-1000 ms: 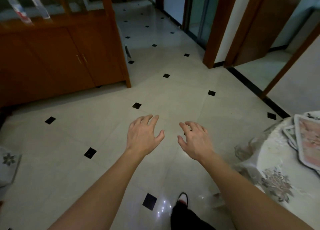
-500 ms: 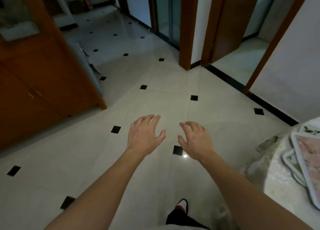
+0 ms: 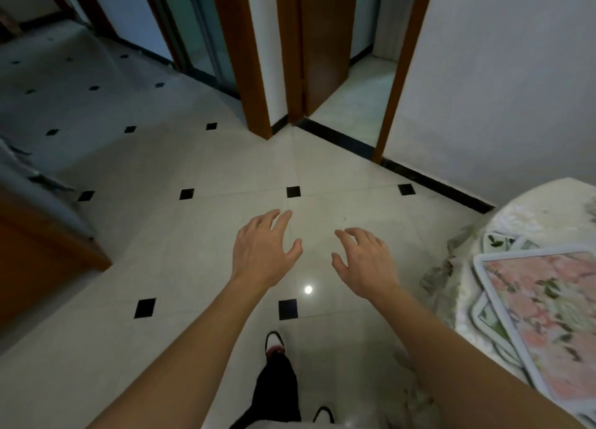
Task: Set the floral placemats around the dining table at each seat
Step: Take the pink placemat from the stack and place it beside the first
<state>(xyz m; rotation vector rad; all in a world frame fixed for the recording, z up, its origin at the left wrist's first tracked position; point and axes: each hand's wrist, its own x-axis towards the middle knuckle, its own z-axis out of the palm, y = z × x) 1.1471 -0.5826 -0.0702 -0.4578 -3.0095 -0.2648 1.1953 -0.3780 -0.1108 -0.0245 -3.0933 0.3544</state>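
- Leg [image 3: 277, 383] in a dark trouser, with a shoe [image 3: 274, 343], stands on the floor left of the table.
- Table [image 3: 532, 222]: covered with a pale patterned cloth; only part is in view.
- Placemats [image 3: 548, 306]: a loose stack lying on the table by its left edge. The top one is pink floral with a pale border, and others fan out beneath it. Neither hand touches them.
- Right hand [image 3: 364, 262]: in the air just left of the table, palm down, fingers released and lightly spread, grasping nothing.
- Left hand [image 3: 263, 249]: farther left of the table, apart from the right hand, palm down, fingers released and spread, grasping nothing.
- Floor [image 3: 193, 267]: pale tiles with small black squares, left of and beyond the table.
- Cabinet [image 3: 38, 261]: brown wood, well left of the table.
- Door [image 3: 322, 41]: brown, standing open, beyond the table to its left.
- Wall [image 3: 500, 90]: pale, directly behind the table.
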